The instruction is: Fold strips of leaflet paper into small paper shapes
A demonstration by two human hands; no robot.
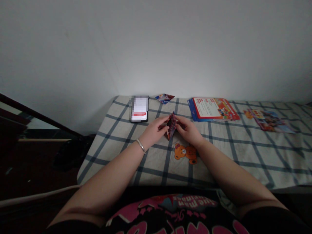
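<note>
Between my two hands stands a folded piece of printed paper (172, 126), dark red and purple, its layers parted into a diamond-shaped opening. My left hand (157, 129) grips its left side, thumb toward me and fingers behind. On the opposite side my right hand (187, 129) pinches the same paper, fingers partly hidden by it. Both hands are just above the checked cloth. Beyond them, near the wall, lies another folded paper (165, 98), blue and red with pointed ends.
A phone (139, 109) with a lit, blurred screen lies left of the hands. To the right are a stack of printed sheets (209, 109) and a colourful leaflet (270, 121). A checked cloth (117, 130) with bear prints covers the table, which meets a white wall (156, 48).
</note>
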